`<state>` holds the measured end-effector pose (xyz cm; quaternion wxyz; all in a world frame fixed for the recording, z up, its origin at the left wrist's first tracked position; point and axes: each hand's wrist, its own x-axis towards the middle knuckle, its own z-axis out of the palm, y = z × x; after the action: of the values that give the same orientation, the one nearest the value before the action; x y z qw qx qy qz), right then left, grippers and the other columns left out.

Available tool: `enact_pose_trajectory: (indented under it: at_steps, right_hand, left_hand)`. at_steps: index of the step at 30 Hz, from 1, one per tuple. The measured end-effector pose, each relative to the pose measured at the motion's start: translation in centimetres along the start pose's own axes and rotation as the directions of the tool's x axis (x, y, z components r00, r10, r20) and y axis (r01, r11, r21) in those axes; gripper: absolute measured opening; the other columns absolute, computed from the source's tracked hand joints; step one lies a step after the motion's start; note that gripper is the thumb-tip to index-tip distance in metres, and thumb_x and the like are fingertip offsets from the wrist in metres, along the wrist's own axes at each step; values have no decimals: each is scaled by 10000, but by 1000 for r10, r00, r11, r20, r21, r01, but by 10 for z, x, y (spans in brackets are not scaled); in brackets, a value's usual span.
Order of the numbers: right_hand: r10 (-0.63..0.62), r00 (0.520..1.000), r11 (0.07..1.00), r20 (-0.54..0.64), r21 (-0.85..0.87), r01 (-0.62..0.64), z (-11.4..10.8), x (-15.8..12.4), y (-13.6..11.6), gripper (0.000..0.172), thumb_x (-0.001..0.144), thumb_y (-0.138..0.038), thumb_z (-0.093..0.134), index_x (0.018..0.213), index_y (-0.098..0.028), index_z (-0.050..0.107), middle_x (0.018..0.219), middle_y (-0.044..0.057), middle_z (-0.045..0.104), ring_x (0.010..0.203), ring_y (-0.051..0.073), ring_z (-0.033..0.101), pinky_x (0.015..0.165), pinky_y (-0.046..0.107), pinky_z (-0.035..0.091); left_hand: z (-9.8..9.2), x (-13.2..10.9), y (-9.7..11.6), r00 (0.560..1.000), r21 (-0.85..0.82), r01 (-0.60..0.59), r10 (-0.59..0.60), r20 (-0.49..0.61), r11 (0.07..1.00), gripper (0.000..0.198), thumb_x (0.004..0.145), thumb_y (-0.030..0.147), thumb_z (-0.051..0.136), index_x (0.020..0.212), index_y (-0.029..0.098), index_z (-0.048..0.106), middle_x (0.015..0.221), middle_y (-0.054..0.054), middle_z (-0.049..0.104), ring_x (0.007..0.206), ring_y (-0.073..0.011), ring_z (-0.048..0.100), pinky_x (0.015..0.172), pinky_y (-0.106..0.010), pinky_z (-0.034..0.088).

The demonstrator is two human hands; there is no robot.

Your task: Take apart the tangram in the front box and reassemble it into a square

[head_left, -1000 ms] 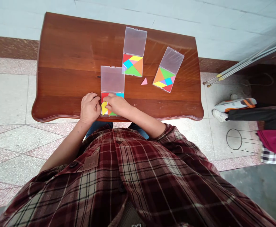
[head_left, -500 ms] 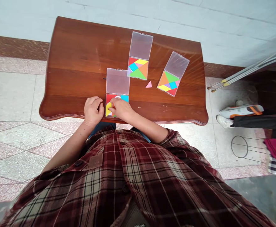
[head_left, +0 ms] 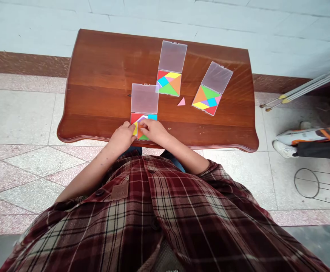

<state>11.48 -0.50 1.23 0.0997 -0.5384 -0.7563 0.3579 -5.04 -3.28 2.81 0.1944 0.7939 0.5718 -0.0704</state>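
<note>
Yellow piece: in the near case, along its 9 o'clock side, partly hidden by fingers; its long axis looks to run between 7 and 1 o'clock.
Left hand: nearer, with the yellow piece at its 2 o'clock; fingertips at the outer edge, forefinger and thumb slightly parted (whether they grip it, I cannot tell).
Right hand: curled, thumb and forefinger close together over the orange piece, the yellow one toward its 9 o'clock; anything pinched there is hidden.
Between the hands: the yellow piece, so, as I judge it, a nudge toward 3 o'clock suits the left fingertips and one toward 9 the right.
Pink triangle: loose on the table, at 2 o'clock from the near case, well apart from both hands.
</note>
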Motion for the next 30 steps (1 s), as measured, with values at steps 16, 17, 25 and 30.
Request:
enact_pose_trajectory:
  at_steps: [16, 17, 25, 30]
  right_hand:
    - [-51, 994, 970, -97, 231, 73, -4, -25, 30, 152, 817, -209, 527, 877, -155, 655, 819, 19, 646, 737, 134, 540, 738, 260, 399]
    - [-48, 993, 970, -104, 232, 71, -4, -26, 31, 151, 817, -211, 528, 875, -156, 657, 819, 21, 649, 741, 138, 547, 740, 262, 402]
    - [71, 977, 964, -201, 264, -16, -4, -40, 60, 113, 823, -163, 539, 836, -190, 648, 872, 26, 700, 837, 166, 624, 816, 290, 458]
    - [70, 969, 991, -236, 128, -40, 3, -48, 51, 152, 866, -135, 536, 953, -152, 660, 934, 72, 696, 915, 194, 635, 859, 304, 468]
  left_hand:
    - [-6, 2, 25, 993, 150, 118, -117, -15, 982, 361, 885, 102, 412, 1209, 11, 543, 1130, -226, 611, 977, -306, 666, 810, -381, 530]
    - [-5, 2, 24, 991, 152, 132, -128, -34, 980, 377, 883, 104, 411, 1226, 8, 534, 1127, -228, 616, 975, -308, 667, 805, -382, 529]
    - [7, 14, -5, 961, -19, 231, -231, -153, 973, 321, 834, 84, 400, 1040, 122, 643, 1014, -140, 664, 957, -267, 648, 788, -334, 489]
    - [29, 23, -22, 899, -112, 278, -300, -318, 954, 361, 848, 99, 380, 1119, 132, 617, 1097, -140, 604, 889, -226, 606, 783, -316, 458]
